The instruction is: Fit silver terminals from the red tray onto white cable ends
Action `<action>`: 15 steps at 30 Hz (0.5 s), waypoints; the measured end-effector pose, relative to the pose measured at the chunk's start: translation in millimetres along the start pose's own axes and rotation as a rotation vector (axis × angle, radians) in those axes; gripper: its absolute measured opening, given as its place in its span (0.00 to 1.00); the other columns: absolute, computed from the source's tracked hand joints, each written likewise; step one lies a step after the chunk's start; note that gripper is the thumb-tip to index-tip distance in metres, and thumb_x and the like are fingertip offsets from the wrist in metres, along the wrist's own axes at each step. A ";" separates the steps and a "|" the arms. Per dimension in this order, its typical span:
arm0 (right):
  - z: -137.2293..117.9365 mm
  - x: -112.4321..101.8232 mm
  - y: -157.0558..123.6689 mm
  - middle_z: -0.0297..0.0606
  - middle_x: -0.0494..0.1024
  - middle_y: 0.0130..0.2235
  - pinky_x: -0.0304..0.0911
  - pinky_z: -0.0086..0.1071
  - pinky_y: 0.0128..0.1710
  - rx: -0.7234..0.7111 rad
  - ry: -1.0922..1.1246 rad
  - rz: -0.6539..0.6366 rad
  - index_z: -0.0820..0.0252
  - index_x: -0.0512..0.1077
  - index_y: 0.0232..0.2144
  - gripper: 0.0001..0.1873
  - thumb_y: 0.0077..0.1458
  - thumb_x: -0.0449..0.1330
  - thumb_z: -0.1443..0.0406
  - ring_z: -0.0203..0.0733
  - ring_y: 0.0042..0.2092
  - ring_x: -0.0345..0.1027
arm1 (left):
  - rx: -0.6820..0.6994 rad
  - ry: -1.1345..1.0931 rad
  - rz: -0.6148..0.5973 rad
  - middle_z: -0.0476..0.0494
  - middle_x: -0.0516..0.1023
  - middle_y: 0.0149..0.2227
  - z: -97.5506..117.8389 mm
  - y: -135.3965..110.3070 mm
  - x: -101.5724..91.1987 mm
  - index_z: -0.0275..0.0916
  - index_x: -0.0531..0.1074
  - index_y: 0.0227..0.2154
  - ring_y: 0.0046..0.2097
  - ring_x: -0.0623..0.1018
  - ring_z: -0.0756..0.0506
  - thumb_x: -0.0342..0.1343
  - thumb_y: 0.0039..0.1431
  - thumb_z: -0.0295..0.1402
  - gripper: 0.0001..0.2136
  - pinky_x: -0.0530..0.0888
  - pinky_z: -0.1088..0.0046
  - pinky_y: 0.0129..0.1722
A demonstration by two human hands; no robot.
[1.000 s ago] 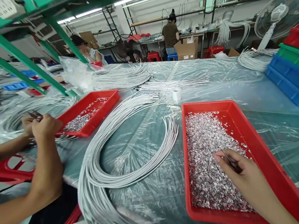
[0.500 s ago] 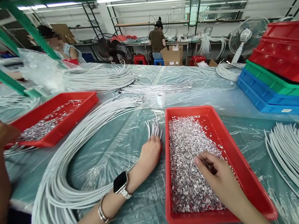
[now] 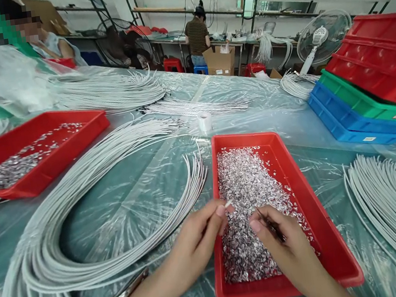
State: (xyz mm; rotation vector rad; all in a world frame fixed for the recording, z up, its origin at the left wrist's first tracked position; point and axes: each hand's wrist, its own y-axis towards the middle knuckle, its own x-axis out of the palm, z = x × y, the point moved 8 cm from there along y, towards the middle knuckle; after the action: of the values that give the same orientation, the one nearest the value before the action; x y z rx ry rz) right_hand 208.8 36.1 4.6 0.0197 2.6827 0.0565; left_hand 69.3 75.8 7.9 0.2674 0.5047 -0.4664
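Observation:
My left hand (image 3: 200, 233) is closed in a pinch at the left rim of a red tray (image 3: 321, 210). A short end of a white cable (image 3: 228, 204) sticks out from its fingertips. Over the tray, my right hand (image 3: 292, 240) is closed around dark, thin tweezers (image 3: 274, 228), their tips near the thumb and partly hidden by the fingers. Many small shiny metal pieces (image 3: 241, 182) fill much of the tray below both hands. A long curved bundle of white cables (image 3: 49, 236) lies to the left, its loose ends fanned beside the tray.
Another red tray (image 3: 71, 155) with metal pieces stands at the left. A white roll (image 3: 205, 122) sits behind the near tray. More white cables (image 3: 391, 206) lie at the right, below stacked red, green and blue trays (image 3: 369, 96). Two people are farther back.
My left hand has left the fanned cable ends and moved right to the tray edge, now pinching one cable end. My right hand stays over the tray. A co-worker's hand at the left is gone from view.

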 end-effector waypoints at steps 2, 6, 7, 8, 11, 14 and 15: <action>-3.9 1.1 -6.3 0.35 0.71 0.28 0.62 0.30 0.32 -0.010 0.045 0.025 0.57 0.68 0.31 0.15 0.63 0.48 0.56 0.40 0.32 0.67 | 0.012 -0.089 -0.049 0.52 0.66 0.24 3.6 -4.7 6.7 0.38 0.64 0.27 0.26 0.67 0.52 0.40 0.68 0.35 0.15 0.65 0.78 0.27; -0.5 3.0 -18.0 0.40 0.76 0.39 0.63 0.35 0.43 0.036 0.072 0.088 0.55 0.71 0.40 0.17 0.63 0.46 0.54 0.43 0.42 0.70 | 0.031 -0.281 -0.037 0.49 0.73 0.25 6.5 -7.5 8.5 0.37 0.70 0.30 0.28 0.72 0.51 0.45 0.66 0.31 0.12 0.68 0.78 0.31; -0.1 4.5 -19.5 0.40 0.76 0.40 0.63 0.35 0.43 0.034 0.063 0.086 0.54 0.70 0.41 0.18 0.63 0.46 0.54 0.44 0.43 0.70 | 0.033 -0.308 -0.016 0.49 0.74 0.26 6.4 -7.7 7.0 0.37 0.71 0.31 0.29 0.73 0.51 0.46 0.66 0.30 0.11 0.69 0.78 0.31; -0.6 6.9 -20.1 0.40 0.76 0.39 0.64 0.35 0.41 0.023 0.057 0.073 0.54 0.70 0.42 0.18 0.64 0.45 0.54 0.43 0.42 0.70 | 0.034 -0.334 0.004 0.49 0.75 0.26 6.3 -7.9 5.6 0.38 0.72 0.31 0.29 0.74 0.51 0.47 0.65 0.30 0.10 0.69 0.79 0.31; -5.3 14.1 -19.6 0.37 0.75 0.33 0.64 0.33 0.36 -0.040 0.043 0.023 0.54 0.70 0.41 0.19 0.65 0.43 0.55 0.41 0.35 0.70 | 0.014 -0.404 0.018 0.50 0.77 0.27 4.5 -9.8 5.8 0.40 0.74 0.33 0.28 0.74 0.53 0.49 0.64 0.28 0.08 0.69 0.81 0.28; -9.4 16.3 -19.1 0.36 0.75 0.32 0.64 0.33 0.36 -0.087 0.010 0.026 0.53 0.70 0.42 0.17 0.65 0.43 0.56 0.42 0.35 0.70 | -0.013 -0.435 -0.011 0.51 0.77 0.26 2.7 -12.7 10.2 0.40 0.74 0.32 0.26 0.73 0.53 0.50 0.64 0.28 0.08 0.67 0.82 0.24; -9.8 16.7 -19.1 0.36 0.76 0.33 0.64 0.33 0.37 -0.093 0.002 0.027 0.53 0.69 0.42 0.17 0.65 0.43 0.56 0.42 0.36 0.71 | -0.016 -0.435 -0.021 0.51 0.76 0.26 2.4 -13.5 11.5 0.40 0.74 0.31 0.26 0.73 0.53 0.50 0.64 0.28 0.08 0.68 0.82 0.25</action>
State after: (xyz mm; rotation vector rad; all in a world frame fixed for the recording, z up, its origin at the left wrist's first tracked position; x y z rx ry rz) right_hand 189.4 17.0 5.2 0.0274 2.6791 0.1899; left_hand 72.6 59.2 2.2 0.1383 0.0867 -0.5238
